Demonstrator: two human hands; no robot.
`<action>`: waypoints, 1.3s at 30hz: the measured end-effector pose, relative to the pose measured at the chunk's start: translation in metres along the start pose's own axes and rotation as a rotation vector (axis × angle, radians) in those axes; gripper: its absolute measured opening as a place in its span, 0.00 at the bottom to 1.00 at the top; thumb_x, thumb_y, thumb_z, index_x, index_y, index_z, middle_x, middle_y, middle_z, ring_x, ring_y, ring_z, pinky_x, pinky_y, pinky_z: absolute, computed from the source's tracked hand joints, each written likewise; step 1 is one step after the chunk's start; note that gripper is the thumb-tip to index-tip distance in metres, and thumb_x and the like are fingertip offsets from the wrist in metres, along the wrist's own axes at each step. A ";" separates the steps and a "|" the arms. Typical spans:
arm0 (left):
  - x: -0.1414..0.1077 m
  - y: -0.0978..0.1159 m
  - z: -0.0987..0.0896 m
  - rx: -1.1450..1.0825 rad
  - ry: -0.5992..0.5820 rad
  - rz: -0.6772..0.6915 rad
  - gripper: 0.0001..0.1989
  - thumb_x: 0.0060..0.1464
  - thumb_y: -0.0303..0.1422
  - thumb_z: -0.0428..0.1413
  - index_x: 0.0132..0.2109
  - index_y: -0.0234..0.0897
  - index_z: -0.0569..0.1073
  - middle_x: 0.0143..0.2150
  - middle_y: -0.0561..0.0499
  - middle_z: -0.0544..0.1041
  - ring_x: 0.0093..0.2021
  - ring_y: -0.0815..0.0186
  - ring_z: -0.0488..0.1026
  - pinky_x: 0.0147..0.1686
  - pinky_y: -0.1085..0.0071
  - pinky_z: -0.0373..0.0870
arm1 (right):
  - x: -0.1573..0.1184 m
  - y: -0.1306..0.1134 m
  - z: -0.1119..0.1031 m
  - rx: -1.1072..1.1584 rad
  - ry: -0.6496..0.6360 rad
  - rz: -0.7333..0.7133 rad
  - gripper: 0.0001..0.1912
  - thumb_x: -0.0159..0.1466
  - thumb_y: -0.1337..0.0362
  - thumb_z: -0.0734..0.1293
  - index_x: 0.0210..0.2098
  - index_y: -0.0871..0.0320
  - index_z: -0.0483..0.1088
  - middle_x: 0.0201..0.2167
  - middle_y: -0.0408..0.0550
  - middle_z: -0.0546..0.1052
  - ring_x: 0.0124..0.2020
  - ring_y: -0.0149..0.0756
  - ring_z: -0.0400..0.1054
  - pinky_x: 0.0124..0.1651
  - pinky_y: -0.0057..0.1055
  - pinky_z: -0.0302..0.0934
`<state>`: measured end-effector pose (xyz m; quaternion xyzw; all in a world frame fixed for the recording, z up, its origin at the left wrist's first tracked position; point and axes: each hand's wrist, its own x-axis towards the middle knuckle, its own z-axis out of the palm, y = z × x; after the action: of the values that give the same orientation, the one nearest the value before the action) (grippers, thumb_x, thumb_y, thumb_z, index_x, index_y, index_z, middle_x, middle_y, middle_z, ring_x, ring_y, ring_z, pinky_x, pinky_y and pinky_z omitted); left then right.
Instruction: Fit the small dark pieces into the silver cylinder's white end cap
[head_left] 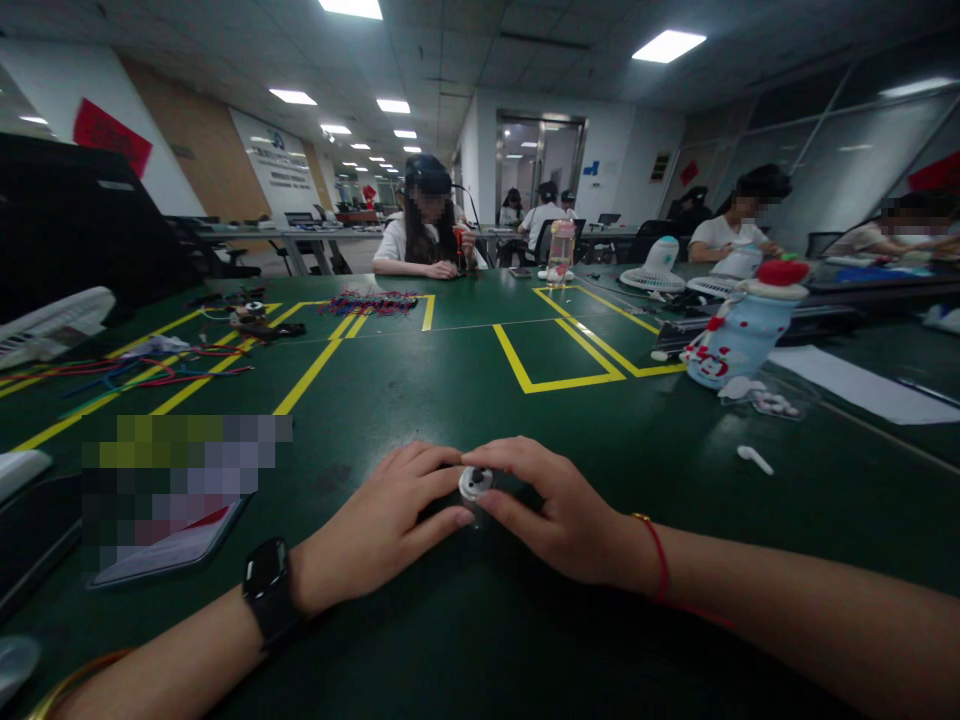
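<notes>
My left hand (397,515) and my right hand (559,510) meet at the middle of the table, in front of me. Between their fingertips stands a small silver cylinder (476,487) that looks like a little motor, with a pale round top and a dark knob at its centre. The left fingers and thumb close on its left side. On the other side, the right thumb presses near its top edge and the right index finger curls behind it. Fingers partly cover its body.
Left lie a plastic-sleeved sheet (169,565), loose coloured wires (150,375) and a small metal part (251,315). More wires (371,303) lie farther back. Right are a blue bottle (742,335), a white earbud (755,460) and paper (862,385). A person (397,245) sits opposite.
</notes>
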<state>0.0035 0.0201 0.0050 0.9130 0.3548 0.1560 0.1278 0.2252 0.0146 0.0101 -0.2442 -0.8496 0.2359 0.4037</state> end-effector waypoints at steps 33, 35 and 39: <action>-0.005 0.002 -0.007 -0.116 0.065 -0.057 0.18 0.53 0.31 0.54 0.51 0.40 0.66 0.50 0.48 0.72 0.49 0.57 0.69 0.50 0.60 0.67 | -0.008 0.023 -0.021 -0.208 -0.245 0.210 0.05 0.60 0.64 0.70 0.37 0.56 0.77 0.39 0.48 0.73 0.42 0.36 0.66 0.47 0.36 0.60; -0.004 0.002 -0.007 -0.108 0.062 -0.068 0.18 0.52 0.31 0.55 0.51 0.40 0.66 0.50 0.49 0.72 0.49 0.57 0.68 0.50 0.60 0.67 | -0.008 0.022 -0.020 -0.223 -0.244 0.212 0.06 0.61 0.63 0.69 0.37 0.56 0.77 0.39 0.48 0.73 0.41 0.36 0.65 0.47 0.36 0.60; -0.004 0.004 -0.007 -0.104 0.057 -0.079 0.18 0.52 0.31 0.54 0.51 0.40 0.66 0.50 0.49 0.72 0.49 0.57 0.68 0.49 0.61 0.67 | -0.009 0.020 -0.021 -0.238 -0.250 0.220 0.06 0.61 0.63 0.69 0.37 0.57 0.76 0.39 0.48 0.72 0.42 0.36 0.65 0.47 0.36 0.59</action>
<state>0.0000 0.0156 0.0123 0.8855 0.3855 0.1951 0.1710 0.2515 0.0290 0.0055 -0.3503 -0.8831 0.2051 0.2354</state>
